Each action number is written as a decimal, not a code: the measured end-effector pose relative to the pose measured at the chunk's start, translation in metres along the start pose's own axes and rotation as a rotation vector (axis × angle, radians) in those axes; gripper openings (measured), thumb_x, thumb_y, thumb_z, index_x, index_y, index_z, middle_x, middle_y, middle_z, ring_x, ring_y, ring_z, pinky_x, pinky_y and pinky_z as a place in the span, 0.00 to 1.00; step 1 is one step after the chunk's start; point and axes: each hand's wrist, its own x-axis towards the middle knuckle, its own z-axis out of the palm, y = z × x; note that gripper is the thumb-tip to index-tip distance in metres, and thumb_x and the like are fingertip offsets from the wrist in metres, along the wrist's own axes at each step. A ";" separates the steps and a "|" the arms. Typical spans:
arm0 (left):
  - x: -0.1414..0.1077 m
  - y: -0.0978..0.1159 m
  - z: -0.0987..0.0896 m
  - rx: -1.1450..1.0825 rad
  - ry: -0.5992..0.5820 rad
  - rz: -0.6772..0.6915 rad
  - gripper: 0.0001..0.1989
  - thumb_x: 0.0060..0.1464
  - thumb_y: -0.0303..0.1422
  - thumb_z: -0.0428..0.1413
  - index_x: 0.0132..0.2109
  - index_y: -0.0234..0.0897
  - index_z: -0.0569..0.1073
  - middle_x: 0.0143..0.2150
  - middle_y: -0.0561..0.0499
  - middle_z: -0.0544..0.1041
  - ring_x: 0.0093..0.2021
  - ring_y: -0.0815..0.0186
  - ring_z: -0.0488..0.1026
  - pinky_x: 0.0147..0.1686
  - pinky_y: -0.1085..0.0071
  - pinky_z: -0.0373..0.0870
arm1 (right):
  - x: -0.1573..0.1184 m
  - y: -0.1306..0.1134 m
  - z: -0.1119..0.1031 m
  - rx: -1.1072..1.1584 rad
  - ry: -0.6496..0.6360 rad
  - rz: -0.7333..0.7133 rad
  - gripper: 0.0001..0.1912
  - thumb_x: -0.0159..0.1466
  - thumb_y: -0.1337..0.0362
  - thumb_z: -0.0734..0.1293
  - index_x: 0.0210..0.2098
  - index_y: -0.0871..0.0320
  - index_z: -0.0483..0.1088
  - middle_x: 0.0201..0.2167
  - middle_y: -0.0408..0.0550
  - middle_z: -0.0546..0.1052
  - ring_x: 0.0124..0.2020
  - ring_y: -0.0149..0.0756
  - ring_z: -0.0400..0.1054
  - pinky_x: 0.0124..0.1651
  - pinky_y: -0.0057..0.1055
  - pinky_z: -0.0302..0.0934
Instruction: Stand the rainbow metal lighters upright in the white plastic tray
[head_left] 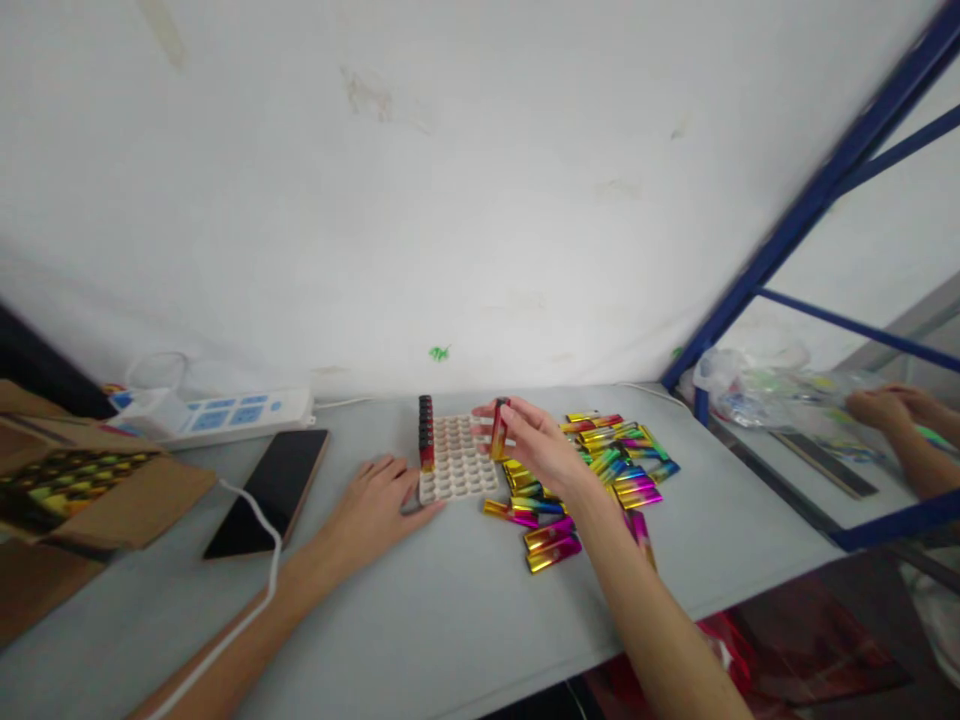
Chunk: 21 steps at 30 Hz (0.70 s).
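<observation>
My right hand [544,450] pinches an upright lighter [498,432], red fading to gold with a dark top, above the right side of a white tray [457,490] with rows of holes. Along the tray's left edge stands a row of black-topped red lighters [427,440]. My left hand [379,497] lies on the table, fingers stretched out, thumb by the tray's near left corner; it holds nothing. Under and to the right of my right hand spreads a loose pile of shiny lighters [555,545] in gold, magenta, green and blue, partly hidden by my wrist.
A phone [270,490] and a white power strip [240,415] lie on the left, with a white cable [262,520] crossing my left forearm. An open cardboard box [150,495] stands at far left. Beyond a blue metal frame [787,220], another person's hands [892,408] are at right.
</observation>
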 end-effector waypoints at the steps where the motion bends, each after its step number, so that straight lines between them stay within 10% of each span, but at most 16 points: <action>1: 0.000 0.001 0.000 0.000 -0.005 -0.005 0.20 0.65 0.51 0.58 0.32 0.41 0.73 0.35 0.47 0.78 0.41 0.53 0.75 0.45 0.57 0.68 | 0.001 0.001 0.008 0.013 -0.015 0.022 0.26 0.60 0.41 0.78 0.47 0.52 0.77 0.42 0.47 0.83 0.39 0.39 0.77 0.45 0.39 0.73; 11: -0.004 0.001 0.004 -0.009 -0.007 -0.011 0.17 0.65 0.49 0.62 0.37 0.40 0.79 0.38 0.46 0.79 0.44 0.51 0.75 0.48 0.57 0.67 | 0.007 0.029 0.052 -0.140 0.009 0.044 0.30 0.63 0.32 0.70 0.45 0.50 0.68 0.22 0.31 0.54 0.19 0.26 0.44 0.21 0.25 0.40; 21: -0.003 0.001 0.003 -0.002 -0.010 -0.004 0.17 0.65 0.49 0.61 0.38 0.40 0.78 0.38 0.46 0.79 0.44 0.52 0.75 0.47 0.57 0.66 | 0.006 0.058 0.060 -0.498 0.333 -0.109 0.28 0.68 0.40 0.65 0.22 0.53 0.61 0.20 0.38 0.60 0.26 0.32 0.53 0.28 0.30 0.47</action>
